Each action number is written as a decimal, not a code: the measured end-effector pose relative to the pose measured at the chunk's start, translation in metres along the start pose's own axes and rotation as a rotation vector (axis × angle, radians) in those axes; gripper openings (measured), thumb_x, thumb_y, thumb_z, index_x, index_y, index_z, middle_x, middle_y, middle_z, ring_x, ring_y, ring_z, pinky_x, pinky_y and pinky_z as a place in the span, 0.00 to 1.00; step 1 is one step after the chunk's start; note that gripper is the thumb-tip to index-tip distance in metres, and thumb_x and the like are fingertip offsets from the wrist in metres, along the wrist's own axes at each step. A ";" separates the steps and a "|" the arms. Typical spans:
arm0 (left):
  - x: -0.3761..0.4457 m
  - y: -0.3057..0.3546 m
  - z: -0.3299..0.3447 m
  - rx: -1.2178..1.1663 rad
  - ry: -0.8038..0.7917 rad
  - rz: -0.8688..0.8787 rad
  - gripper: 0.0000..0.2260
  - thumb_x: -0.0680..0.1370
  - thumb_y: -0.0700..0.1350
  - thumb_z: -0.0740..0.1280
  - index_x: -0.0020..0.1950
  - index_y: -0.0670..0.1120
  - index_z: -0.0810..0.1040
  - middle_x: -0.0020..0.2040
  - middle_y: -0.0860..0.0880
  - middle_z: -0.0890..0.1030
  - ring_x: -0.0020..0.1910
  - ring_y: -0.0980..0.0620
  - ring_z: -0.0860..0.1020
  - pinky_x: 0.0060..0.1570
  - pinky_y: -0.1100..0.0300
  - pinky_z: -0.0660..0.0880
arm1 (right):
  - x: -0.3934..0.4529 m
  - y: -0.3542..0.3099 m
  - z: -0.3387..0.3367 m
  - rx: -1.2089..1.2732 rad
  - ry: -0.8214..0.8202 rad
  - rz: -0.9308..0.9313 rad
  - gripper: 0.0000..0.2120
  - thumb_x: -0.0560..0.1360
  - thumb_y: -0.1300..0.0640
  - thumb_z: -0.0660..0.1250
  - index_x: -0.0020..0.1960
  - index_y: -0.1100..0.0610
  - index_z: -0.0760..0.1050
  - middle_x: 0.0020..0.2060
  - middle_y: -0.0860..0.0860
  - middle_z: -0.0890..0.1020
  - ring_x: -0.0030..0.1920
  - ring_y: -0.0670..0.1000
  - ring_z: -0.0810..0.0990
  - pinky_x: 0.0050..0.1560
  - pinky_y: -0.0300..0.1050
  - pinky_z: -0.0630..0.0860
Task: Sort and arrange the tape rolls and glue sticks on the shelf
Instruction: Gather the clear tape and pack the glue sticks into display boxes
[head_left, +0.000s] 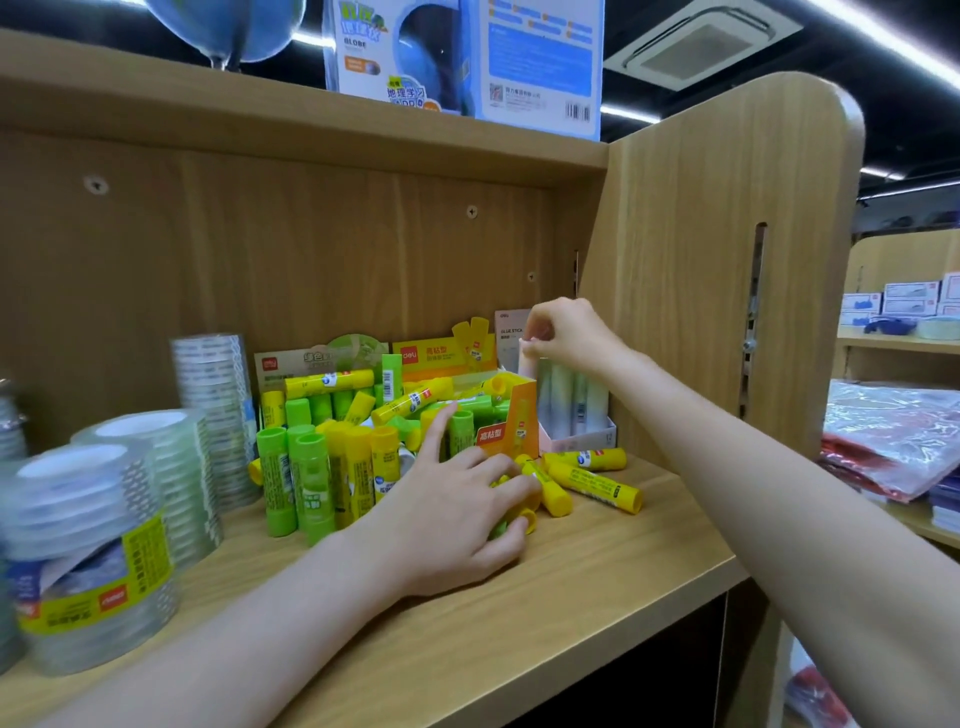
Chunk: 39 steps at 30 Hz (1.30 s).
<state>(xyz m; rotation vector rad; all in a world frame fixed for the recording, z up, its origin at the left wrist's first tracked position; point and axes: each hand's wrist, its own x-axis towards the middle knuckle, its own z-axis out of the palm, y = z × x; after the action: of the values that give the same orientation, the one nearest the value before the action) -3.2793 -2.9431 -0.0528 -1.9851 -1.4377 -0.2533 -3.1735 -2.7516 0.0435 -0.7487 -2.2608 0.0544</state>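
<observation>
Tape rolls (93, 525) sit stacked nearest me, left of the orange box (511, 423). In front of that box, my left hand (457, 519) curls round yellow glue sticks (524, 512) lying on the shelf (597, 587). Just behind the box, my right hand (563, 332) pinches a pale glue stick (529, 358) over the pink box (579, 441). I should lower it straight so it stands up.

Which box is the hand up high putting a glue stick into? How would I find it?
Look along the wooden shelf to its right end, beside the tall side panel. There stands a pale pink cardboard box, right of the orange cardboard box. Its upright sticks are pale and pastel, not the bright yellow and green ones around it.
</observation>
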 end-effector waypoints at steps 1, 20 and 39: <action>0.000 0.000 0.000 0.000 -0.003 0.000 0.17 0.77 0.56 0.53 0.57 0.53 0.77 0.48 0.54 0.80 0.47 0.52 0.79 0.66 0.37 0.48 | 0.003 0.000 0.003 -0.037 -0.034 -0.019 0.05 0.74 0.59 0.68 0.48 0.59 0.78 0.45 0.54 0.79 0.45 0.51 0.76 0.42 0.41 0.71; 0.000 0.000 -0.001 -0.031 -0.046 -0.010 0.18 0.77 0.56 0.51 0.59 0.54 0.76 0.52 0.55 0.79 0.51 0.53 0.79 0.66 0.37 0.47 | 0.009 0.012 0.010 0.003 -0.143 -0.067 0.03 0.74 0.64 0.67 0.45 0.61 0.80 0.47 0.55 0.80 0.48 0.51 0.77 0.48 0.41 0.72; 0.000 0.000 -0.003 -0.035 -0.026 -0.009 0.17 0.77 0.56 0.53 0.59 0.55 0.77 0.51 0.56 0.80 0.51 0.54 0.78 0.66 0.37 0.49 | 0.006 0.015 0.004 0.102 -0.162 -0.024 0.02 0.72 0.60 0.70 0.43 0.59 0.80 0.44 0.52 0.81 0.45 0.47 0.77 0.45 0.37 0.70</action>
<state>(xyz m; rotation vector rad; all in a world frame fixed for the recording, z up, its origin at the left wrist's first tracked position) -3.2784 -2.9455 -0.0508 -2.0174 -1.4680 -0.2596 -3.1715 -2.7350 0.0408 -0.6848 -2.3992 0.2248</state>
